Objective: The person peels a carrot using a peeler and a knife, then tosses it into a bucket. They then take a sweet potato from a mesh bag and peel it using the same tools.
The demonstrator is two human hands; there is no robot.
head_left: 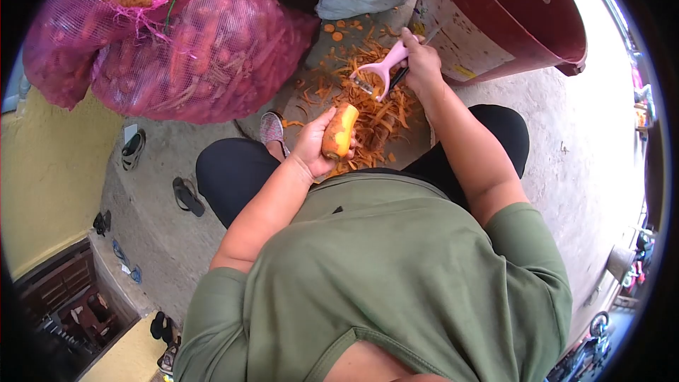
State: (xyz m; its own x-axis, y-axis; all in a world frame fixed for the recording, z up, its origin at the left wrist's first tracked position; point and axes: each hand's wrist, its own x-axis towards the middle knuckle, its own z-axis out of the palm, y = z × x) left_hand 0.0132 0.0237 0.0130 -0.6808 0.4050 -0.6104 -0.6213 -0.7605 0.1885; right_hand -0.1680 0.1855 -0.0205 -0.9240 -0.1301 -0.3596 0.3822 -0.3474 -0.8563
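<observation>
peeling carrots over a heap of shavings

the left hand wraps closed fingers around a half-peeled carrot held above the peelings. the right hand grips a pink peeler beside the maroon tub. the carrot looks stiff, light and likely slick; best held at its unpeeled end.

Outdoor produce-prep yard; concrete floor, carrot sack, peel pile.

Olive-green short-sleeved T-shirt, black trousers, grey patterned slip-on shoe, bare left hand, bare right hand
</observation>
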